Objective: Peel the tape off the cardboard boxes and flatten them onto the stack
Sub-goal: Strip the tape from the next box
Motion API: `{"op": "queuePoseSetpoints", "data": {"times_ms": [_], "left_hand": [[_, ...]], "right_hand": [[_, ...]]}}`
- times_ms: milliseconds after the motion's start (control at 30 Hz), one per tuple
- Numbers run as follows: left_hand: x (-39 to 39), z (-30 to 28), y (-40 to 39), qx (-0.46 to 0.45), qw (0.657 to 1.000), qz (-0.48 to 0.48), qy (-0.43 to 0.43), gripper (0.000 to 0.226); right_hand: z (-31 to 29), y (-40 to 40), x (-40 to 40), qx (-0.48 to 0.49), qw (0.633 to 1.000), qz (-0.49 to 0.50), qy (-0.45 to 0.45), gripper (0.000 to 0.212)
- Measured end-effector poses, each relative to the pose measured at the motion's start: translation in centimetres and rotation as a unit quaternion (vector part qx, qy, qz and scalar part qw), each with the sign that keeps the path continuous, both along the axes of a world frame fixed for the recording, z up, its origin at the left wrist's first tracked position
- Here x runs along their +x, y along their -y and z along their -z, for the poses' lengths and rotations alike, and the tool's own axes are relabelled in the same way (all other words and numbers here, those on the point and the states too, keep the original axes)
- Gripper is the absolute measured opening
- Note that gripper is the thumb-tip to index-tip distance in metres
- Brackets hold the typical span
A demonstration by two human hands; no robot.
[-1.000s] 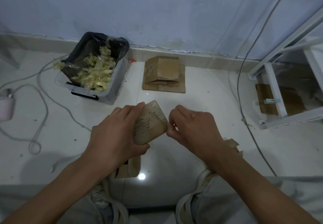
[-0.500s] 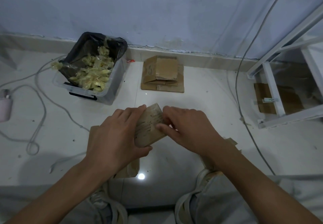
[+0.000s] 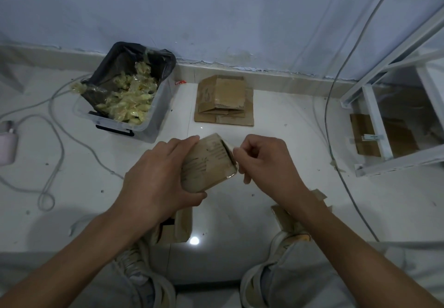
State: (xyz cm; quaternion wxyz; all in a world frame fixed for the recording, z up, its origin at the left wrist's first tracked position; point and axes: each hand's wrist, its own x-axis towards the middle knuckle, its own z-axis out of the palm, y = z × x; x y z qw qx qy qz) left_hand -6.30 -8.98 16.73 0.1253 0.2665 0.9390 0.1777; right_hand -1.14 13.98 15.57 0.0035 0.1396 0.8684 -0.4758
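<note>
— What has the left hand got?

— Its fingers wrap round a small box at the middle of the frame. The right hand is curled at the box's right end, pinching what looks like clear tape (hard to be sure, it barely shows).

— How should the peel go?

— I'd hold the box firm and pull the tape low and steady along the seam, so it lifts whole.

— Any change?

— Half a second ago the right hand lay over the box; now it has drawn back rightward. The stack sits upper middle, the bin of tape scraps upper left.
</note>
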Motion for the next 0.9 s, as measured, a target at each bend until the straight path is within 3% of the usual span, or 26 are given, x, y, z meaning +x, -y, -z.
{"op": "queuePoseSetpoints", "data": {"times_ms": [100, 167, 267, 367, 533, 633, 700, 800, 900], "left_hand": [[0.4, 0.6, 0.0, 0.001, 0.999, 0.01, -0.041, 0.111], [0.8, 1.2, -0.1, 0.01, 0.998, 0.013, -0.061, 0.11], [1.5, 2.1, -0.4, 0.015, 0.996, 0.028, -0.077, 0.111], [1.6, 2.3, -0.4, 0.025, 0.996, 0.014, -0.08, 0.112], [1.9, 2.7, -0.6, 0.014, 0.997, 0.038, -0.072, 0.108], [2.2, 2.0, -0.9, 0.064, 0.998, -0.002, 0.023, 0.081], [1.9, 1.7, -0.9, 0.159, 0.981, -0.057, 0.09, 0.064], [1.4, 1.6, -0.6, 0.213, 0.974, -0.053, 0.049, 0.049], [1.1, 2.0, -0.4, 0.235, 0.972, 0.002, 0.005, 0.035]], "right_hand": [[1.1, 0.8, 0.4, 0.049, 0.999, -0.012, 0.019, 0.017], [1.6, 1.3, 0.5, 0.094, 0.994, -0.028, 0.042, 0.032], [1.9, 1.9, 0.2, 0.124, 0.992, -0.025, 0.004, 0.032], [2.2, 1.5, -0.1, 0.119, 0.991, -0.004, -0.065, 0.018], [2.8, 1.9, 0.3, 0.075, 0.993, 0.036, -0.087, 0.028], [2.7, 2.3, 1.0, 0.137, 0.98, 0.009, -0.142, 0.03], [2.2, 3.4, 1.4, 0.182, 0.964, -0.065, -0.181, 0.027], [1.6, 4.2, 1.7, 0.183, 0.953, -0.131, -0.203, 0.026], [1.2, 3.6, 1.8, 0.137, 0.965, -0.125, -0.186, 0.028]]}}
